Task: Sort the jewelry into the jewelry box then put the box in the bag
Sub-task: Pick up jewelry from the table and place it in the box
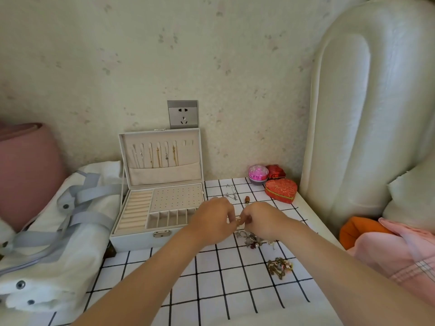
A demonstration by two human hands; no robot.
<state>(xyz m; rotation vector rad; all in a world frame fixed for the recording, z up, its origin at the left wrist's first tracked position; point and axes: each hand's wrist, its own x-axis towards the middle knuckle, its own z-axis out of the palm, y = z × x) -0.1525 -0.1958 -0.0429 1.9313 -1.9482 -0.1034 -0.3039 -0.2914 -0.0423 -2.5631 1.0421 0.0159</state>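
Observation:
A white jewelry box [138,238] stands open at the table's left, with several necklaces hanging inside its raised lid [162,156]. Just right of the box, my left hand [214,220] and my right hand [261,220] meet over the table, and both pinch a small gold piece of jewelry [239,221] between them. Under my right hand lies a tangled pile of jewelry [251,240]. A brass-coloured bracelet heap [280,267] lies nearer me. A thin silver chain [231,192] lies behind my hands. The white bag [54,243] with grey straps lies left of the box.
The table has a white cloth with a black grid [211,290]. A red heart-shaped box [281,190], a pink round case [257,174] and a small red box [275,171] stand at the back right. A padded headboard [367,114] rises on the right.

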